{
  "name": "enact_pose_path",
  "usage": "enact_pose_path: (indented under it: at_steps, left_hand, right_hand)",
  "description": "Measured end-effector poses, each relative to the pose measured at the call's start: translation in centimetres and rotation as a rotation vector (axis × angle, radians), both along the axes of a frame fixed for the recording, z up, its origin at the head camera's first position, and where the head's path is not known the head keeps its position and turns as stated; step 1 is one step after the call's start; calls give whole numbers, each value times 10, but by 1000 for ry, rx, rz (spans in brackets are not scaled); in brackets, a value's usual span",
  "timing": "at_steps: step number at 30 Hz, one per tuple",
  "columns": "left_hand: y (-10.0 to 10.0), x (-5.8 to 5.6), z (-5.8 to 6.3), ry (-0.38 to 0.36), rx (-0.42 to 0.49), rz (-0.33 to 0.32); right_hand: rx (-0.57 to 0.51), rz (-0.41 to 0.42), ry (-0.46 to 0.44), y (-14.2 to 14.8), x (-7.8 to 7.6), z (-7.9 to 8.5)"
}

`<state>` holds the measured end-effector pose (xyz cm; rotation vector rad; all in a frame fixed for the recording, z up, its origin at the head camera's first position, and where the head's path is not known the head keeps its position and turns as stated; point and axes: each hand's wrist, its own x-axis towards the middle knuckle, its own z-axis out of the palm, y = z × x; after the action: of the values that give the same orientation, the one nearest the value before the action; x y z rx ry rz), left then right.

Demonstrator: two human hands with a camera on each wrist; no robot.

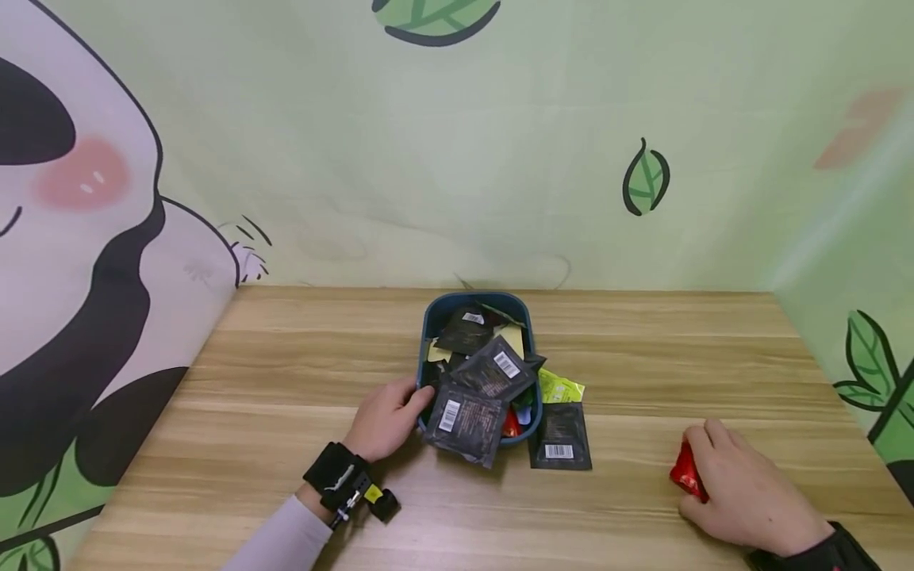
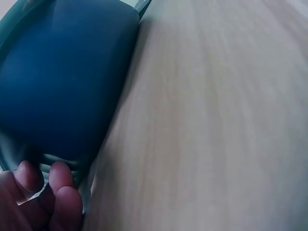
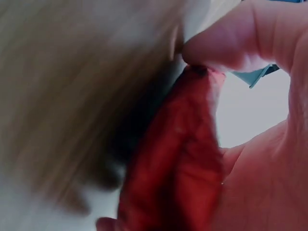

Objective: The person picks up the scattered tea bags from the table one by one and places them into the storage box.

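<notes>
A dark blue plastic bin (image 1: 477,296) stands on the wooden table, heaped with small packets. Black sachets with barcodes (image 1: 469,420) lie on top, one overhanging the front rim. My left hand (image 1: 385,418) grips the bin's left side, thumb over the rim; in the left wrist view its curled fingertips (image 2: 61,175) touch the blue outer wall. Far to the right, my right hand (image 1: 750,484) holds a shiny red packet (image 1: 688,473) low over the table. The right wrist view shows this red packet (image 3: 173,159) between thumb and fingers, its lower end cut off by the frame.
Against the bin's right side lie a black sachet (image 1: 560,436) and a yellow-green packet (image 1: 562,387). Inside the bin, part of another red packet (image 1: 511,424) shows. A green printed backdrop (image 1: 457,159) rises behind the wooden table (image 1: 628,349).
</notes>
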<state>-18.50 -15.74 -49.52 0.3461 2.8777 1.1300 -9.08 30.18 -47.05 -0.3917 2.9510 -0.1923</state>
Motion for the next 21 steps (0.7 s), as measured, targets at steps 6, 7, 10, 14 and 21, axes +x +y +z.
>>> enact_pose_path:
  at_steps: [6,7,10,14,21]
  left_hand:
    - [0,1,0,-6,-3,5]
    - [0,1,1,-8,-1,5]
    - [0,1,1,-8,4,4]
    - [0,1,0,-2,2,5]
    - [0,0,-1,2,-4,7]
  right_hand:
    - [-48,30,-1,-10,-8,1]
    - [-55,37,3,-14,-10,3]
    - [-84,58,26,-26,-19,9]
    - [-118,85,70,-44,-32,20]
    - [-207,184,152,-81,-67,43]
